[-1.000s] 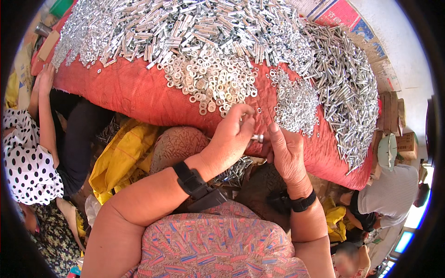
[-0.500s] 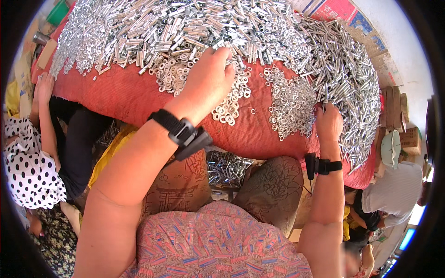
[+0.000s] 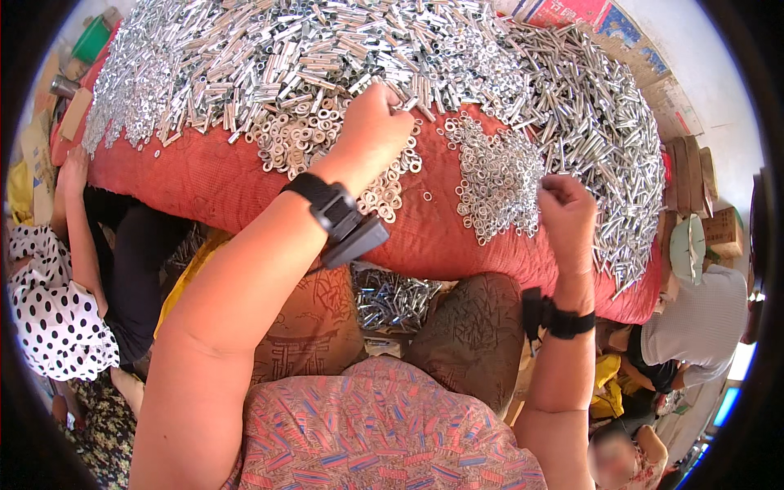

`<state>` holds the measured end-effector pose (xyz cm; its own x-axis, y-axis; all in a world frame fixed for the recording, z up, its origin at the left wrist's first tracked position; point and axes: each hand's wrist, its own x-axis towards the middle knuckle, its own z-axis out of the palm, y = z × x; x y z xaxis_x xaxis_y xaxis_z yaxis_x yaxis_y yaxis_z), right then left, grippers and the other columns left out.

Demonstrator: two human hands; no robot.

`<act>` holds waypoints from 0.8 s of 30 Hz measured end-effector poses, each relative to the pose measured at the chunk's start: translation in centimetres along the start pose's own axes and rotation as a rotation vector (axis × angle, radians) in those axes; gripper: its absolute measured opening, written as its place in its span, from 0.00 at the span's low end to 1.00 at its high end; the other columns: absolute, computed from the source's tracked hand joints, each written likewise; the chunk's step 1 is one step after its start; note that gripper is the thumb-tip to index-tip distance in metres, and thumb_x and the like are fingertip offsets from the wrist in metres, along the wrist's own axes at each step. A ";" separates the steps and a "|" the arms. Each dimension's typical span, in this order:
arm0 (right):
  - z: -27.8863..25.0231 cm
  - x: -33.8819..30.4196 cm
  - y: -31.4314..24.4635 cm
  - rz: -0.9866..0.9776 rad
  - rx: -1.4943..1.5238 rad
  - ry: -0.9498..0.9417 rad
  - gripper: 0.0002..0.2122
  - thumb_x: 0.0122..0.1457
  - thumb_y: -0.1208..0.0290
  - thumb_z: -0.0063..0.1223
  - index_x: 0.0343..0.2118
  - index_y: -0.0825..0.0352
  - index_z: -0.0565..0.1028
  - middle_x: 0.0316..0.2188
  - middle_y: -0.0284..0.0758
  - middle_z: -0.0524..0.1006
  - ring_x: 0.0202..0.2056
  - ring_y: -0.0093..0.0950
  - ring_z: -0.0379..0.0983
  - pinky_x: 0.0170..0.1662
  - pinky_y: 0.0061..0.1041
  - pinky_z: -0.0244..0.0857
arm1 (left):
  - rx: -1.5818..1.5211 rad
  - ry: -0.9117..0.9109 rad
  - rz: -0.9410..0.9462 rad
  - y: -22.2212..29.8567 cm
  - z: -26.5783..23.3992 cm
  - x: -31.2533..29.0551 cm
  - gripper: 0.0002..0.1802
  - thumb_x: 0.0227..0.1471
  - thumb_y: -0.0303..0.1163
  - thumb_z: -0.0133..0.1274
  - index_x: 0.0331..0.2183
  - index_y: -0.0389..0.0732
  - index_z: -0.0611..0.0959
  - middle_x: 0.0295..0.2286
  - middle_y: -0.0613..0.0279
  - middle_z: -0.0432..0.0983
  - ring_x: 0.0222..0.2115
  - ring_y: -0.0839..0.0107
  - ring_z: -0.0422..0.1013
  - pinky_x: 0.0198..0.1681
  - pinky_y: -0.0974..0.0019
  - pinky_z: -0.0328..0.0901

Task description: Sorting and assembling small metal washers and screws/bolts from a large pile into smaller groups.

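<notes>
Left hand (image 3: 371, 126): fingers curled down at the metal sleeves (image 3: 318, 49), over the middle of the red sack (image 3: 204, 175); whether a sleeve is gripped cannot be told.
Right hand (image 3: 567, 208): fingers drawn in, over the right part of the red sack; whether anything is pinched cannot be told.
Step in hand: judged to be the picking of loose parts, both hands being used at separate piles.
Next move: a secure pinch on a single piece is judged to be called for at each pile.
Sleeves: short, hollow, silvery; heaped at mixed angles across the far side of the red sack.
Washers (image 3: 286, 143): flat, pale, overlapped; mid-sack, nearer than the sleeves.
Small rings (image 3: 494, 175): thin, bright; right of mid-sack.
Rods (image 3: 608, 106): slender, silvery; heaped along the sack's right end.
</notes>
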<state>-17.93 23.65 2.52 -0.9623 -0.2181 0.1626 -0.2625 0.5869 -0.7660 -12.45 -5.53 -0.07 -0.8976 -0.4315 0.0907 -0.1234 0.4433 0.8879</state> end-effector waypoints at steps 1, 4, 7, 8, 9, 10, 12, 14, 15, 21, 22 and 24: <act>0.8 -1.1 -0.9 -0.137 0.055 -0.027 0.05 0.52 0.78 0.57 0.32 0.70 0.78 0.22 0.31 0.78 0.23 0.15 0.71 0.28 0.18 0.66 | -0.295 -0.116 -0.223 1.1 -0.7 -0.8 0.12 0.55 0.28 0.51 0.41 0.33 0.74 0.27 0.61 0.71 0.25 0.74 0.67 0.29 0.72 0.65; 2.6 -4.1 -6.3 -0.031 0.163 -0.140 0.06 0.51 0.81 0.56 0.34 0.71 0.77 0.22 0.31 0.77 0.24 0.15 0.72 0.27 0.17 0.67 | -0.900 -0.250 -0.424 2.4 -1.4 -4.1 0.10 0.56 0.28 0.49 0.40 0.33 0.76 0.26 0.69 0.67 0.22 0.84 0.61 0.18 0.81 0.53; 4.0 -5.3 -7.6 -0.136 0.140 -0.192 0.06 0.51 0.81 0.55 0.34 0.70 0.77 0.24 0.33 0.76 0.24 0.18 0.72 0.29 0.19 0.66 | -1.182 -0.372 -0.499 2.6 -1.6 -7.5 0.08 0.55 0.26 0.50 0.36 0.34 0.78 0.24 0.71 0.66 0.19 0.85 0.59 0.15 0.82 0.49; 4.2 -5.6 -8.0 -0.140 0.140 -0.195 0.06 0.51 0.81 0.55 0.34 0.70 0.77 0.24 0.33 0.76 0.24 0.18 0.72 0.29 0.19 0.66 | -1.229 -0.374 -0.522 2.6 -1.7 -8.4 0.06 0.54 0.25 0.49 0.34 0.35 0.78 0.23 0.71 0.66 0.19 0.85 0.58 0.15 0.82 0.49; 4.3 -5.9 -8.4 -0.193 0.124 -0.234 0.07 0.51 0.82 0.55 0.34 0.70 0.77 0.25 0.35 0.76 0.25 0.20 0.73 0.29 0.20 0.66 | -1.239 -0.387 -0.551 2.6 -1.7 -9.3 0.06 0.54 0.25 0.48 0.34 0.35 0.77 0.23 0.71 0.66 0.19 0.85 0.58 0.15 0.82 0.49; 4.4 -6.3 -8.7 -0.244 0.109 -0.274 0.07 0.50 0.82 0.55 0.34 0.70 0.77 0.26 0.36 0.76 0.25 0.22 0.73 0.30 0.21 0.66 | -1.260 -0.384 -0.569 2.6 -1.8 -10.0 0.06 0.54 0.25 0.48 0.35 0.35 0.77 0.24 0.71 0.66 0.19 0.85 0.58 0.15 0.82 0.49; 4.5 -6.8 -9.0 -0.260 0.108 -0.310 0.08 0.50 0.82 0.55 0.34 0.70 0.77 0.26 0.37 0.75 0.26 0.24 0.73 0.31 0.22 0.66 | -1.311 -0.378 -0.603 2.3 -1.9 -11.1 0.07 0.54 0.25 0.48 0.36 0.36 0.77 0.24 0.70 0.66 0.20 0.84 0.58 0.16 0.82 0.49; 4.5 -7.1 -9.3 -0.278 0.109 -0.347 0.08 0.50 0.83 0.55 0.34 0.70 0.77 0.26 0.38 0.75 0.26 0.26 0.73 0.31 0.23 0.66 | -1.313 -0.361 -0.610 1.8 -2.2 -11.8 0.07 0.54 0.25 0.48 0.36 0.37 0.77 0.24 0.70 0.66 0.20 0.84 0.58 0.16 0.82 0.49; 4.3 -7.3 -9.4 -0.248 0.094 -0.336 0.08 0.49 0.83 0.55 0.34 0.70 0.77 0.26 0.39 0.75 0.26 0.27 0.73 0.31 0.24 0.66 | -1.314 -0.355 -0.619 1.6 -2.3 -12.1 0.06 0.54 0.25 0.48 0.36 0.37 0.77 0.24 0.70 0.66 0.19 0.84 0.58 0.16 0.82 0.49; 4.3 -7.7 -9.3 -0.271 0.098 -0.390 0.08 0.49 0.83 0.55 0.34 0.71 0.77 0.25 0.39 0.75 0.26 0.30 0.73 0.31 0.26 0.67 | -1.290 -0.349 -0.646 1.0 -2.1 -12.6 0.05 0.55 0.26 0.50 0.36 0.37 0.77 0.24 0.72 0.65 0.20 0.84 0.58 0.17 0.81 0.49; 4.1 -7.8 -9.3 -0.325 0.075 -0.410 0.08 0.49 0.84 0.55 0.34 0.71 0.77 0.25 0.39 0.75 0.26 0.29 0.73 0.31 0.25 0.67 | -1.288 -0.335 -0.630 0.9 -2.0 -12.7 0.05 0.56 0.28 0.52 0.35 0.38 0.77 0.24 0.73 0.65 0.20 0.84 0.58 0.17 0.81 0.49; 3.9 -7.9 -9.6 -0.378 0.052 -0.433 0.08 0.49 0.84 0.55 0.34 0.72 0.77 0.25 0.39 0.75 0.27 0.29 0.73 0.32 0.25 0.66 | -1.285 -0.327 -0.602 0.8 -1.7 -12.5 0.06 0.56 0.30 0.53 0.34 0.39 0.76 0.24 0.73 0.65 0.20 0.85 0.58 0.17 0.81 0.49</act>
<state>-7.47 16.70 6.17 -0.6823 -0.7111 0.1697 -0.5681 0.3696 -0.7353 -0.56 -1.12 0.27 -0.9237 -0.0225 -0.3824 -0.2093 -0.8065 0.5529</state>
